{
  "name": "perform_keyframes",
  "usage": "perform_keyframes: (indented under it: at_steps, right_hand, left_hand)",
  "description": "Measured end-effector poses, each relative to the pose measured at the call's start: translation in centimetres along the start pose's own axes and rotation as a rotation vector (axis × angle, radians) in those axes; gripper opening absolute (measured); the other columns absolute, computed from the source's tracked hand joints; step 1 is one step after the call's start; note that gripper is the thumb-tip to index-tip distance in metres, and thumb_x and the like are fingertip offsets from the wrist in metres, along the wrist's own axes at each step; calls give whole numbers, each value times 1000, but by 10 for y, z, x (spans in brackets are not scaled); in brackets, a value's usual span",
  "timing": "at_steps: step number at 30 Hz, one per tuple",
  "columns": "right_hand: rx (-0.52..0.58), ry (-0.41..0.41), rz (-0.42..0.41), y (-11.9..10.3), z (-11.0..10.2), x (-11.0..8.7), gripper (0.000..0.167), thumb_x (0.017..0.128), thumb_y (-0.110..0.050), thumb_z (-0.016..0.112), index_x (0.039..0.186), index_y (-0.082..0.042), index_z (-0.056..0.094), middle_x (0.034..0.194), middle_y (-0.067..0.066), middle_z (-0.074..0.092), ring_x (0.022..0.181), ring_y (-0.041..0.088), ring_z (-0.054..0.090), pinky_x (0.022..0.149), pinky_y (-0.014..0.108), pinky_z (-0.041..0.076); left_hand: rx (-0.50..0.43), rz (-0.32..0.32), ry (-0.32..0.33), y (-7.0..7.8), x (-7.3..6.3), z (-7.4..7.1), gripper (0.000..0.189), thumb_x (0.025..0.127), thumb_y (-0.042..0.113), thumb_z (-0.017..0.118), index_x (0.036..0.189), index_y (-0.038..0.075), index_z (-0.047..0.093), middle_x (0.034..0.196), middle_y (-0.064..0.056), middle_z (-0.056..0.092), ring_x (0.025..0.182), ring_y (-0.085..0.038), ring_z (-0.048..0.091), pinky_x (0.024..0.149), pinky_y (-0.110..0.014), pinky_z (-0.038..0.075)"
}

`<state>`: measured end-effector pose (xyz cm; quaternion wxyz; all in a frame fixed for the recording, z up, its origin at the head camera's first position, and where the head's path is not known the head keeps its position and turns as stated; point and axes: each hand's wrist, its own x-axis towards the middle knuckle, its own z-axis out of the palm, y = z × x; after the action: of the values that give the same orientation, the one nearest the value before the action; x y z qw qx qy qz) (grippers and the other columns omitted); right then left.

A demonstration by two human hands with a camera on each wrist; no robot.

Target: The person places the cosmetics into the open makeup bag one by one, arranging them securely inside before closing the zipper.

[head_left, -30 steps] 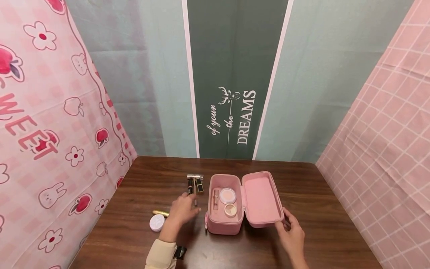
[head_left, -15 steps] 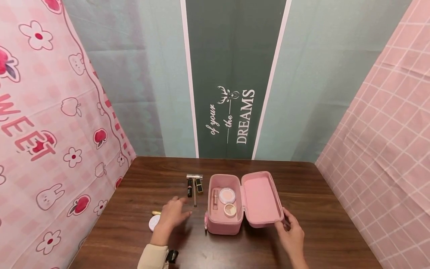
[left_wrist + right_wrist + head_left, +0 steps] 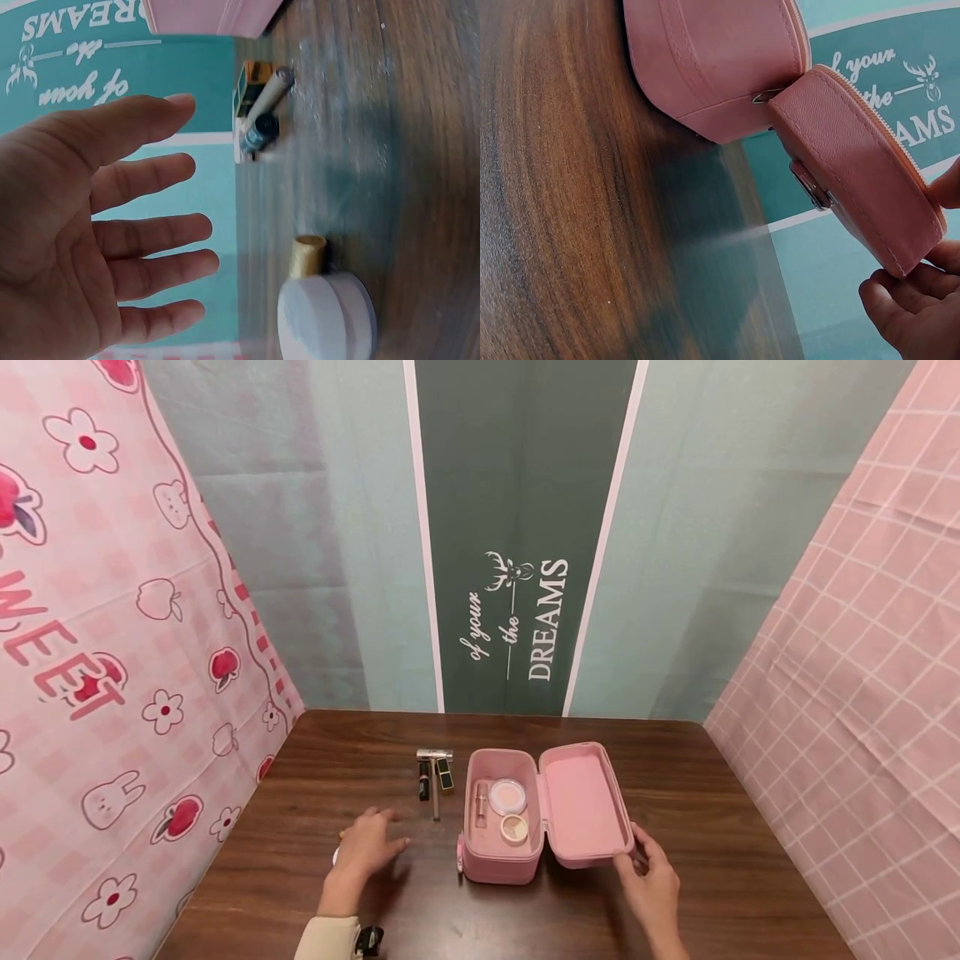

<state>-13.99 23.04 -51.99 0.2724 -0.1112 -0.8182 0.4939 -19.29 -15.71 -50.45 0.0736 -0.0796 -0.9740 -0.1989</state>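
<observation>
A pink cosmetic case (image 3: pixel 501 870) stands on the table with its lid (image 3: pixel 585 806) swung out to the right. My right hand (image 3: pixel 651 881) grips the lid's near right corner, thumb on the rim and fingers underneath. Inside the case lie a lipstick tube (image 3: pixel 481 808), a pale pink round compact (image 3: pixel 507 796) and a small cream-rimmed round pan (image 3: pixel 513 829). My left hand (image 3: pixel 363 847) holds nothing, its fingers spread above the table. Close by it, a white round compact (image 3: pixel 319 319) and a gold tube (image 3: pixel 308 256) show in the left wrist view; from the head they are mostly hidden.
Left of the case, a silver tube (image 3: pixel 435 754) lies crosswise behind a black tube (image 3: pixel 423 782), a slim stick (image 3: pixel 435 802) and a black-and-gold lipstick (image 3: pixel 446 777). Printed cloths (image 3: pixel 495 527) hang around the wooden table (image 3: pixel 360 735).
My left hand has moved left and toward me, away from the black tube and slim stick, and now covers most of the white compact and gold tube. The right hand stays on the lid.
</observation>
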Motion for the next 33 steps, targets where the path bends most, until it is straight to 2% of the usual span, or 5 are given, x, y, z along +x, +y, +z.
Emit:
perform_keyframes:
  at_steps: [5, 12, 18, 27, 33]
  right_hand:
    - [-7, -4, 8, 0, 0, 0, 41, 77, 1, 63, 117, 7, 59, 114, 25, 59, 83, -20, 45, 70, 6, 42]
    - [-13, -3, 16, -1, 0, -1, 41, 77, 1, 62, 117, 7, 58, 114, 25, 59, 82, -16, 48, 68, 8, 44]
    - [-16, 3, 13, -1, 0, -1, 40, 77, 1, 62, 116, 7, 59, 113, 26, 59, 82, -15, 49, 67, 6, 42]
    - [-19, 2, 32, -1, -1, -1, 41, 77, 0, 62, 117, 7, 59, 114, 25, 59, 82, -15, 49, 67, 5, 42]
    - [-15, 4, 19, -3, -2, -1, 40, 77, 1, 62, 117, 6, 59, 113, 24, 60, 82, -16, 48, 67, 6, 42]
  left_hand:
    - [-62, -21, 32, -12, -5, 0, 36, 72, 23, 77, 98, 1, 66, 100, -22, 60, 85, -39, 59, 68, -54, 46]
    - [-123, -77, 30, -27, -13, -3, 33, 72, 23, 78, 98, 5, 67, 98, -14, 60, 86, -34, 60, 73, -50, 47]
    - [-177, -74, 51, -37, -18, 2, 38, 71, 23, 79, 101, 4, 66, 98, -12, 61, 87, -32, 59, 77, -48, 46]
    - [-334, -23, 186, -59, -26, 21, 47, 59, 15, 84, 101, 1, 67, 105, -23, 61, 98, -40, 56, 84, -53, 41]
    - [-451, -101, 208, -65, -31, 28, 57, 58, 12, 85, 108, -1, 64, 117, -27, 54, 109, -43, 50, 89, -53, 38]
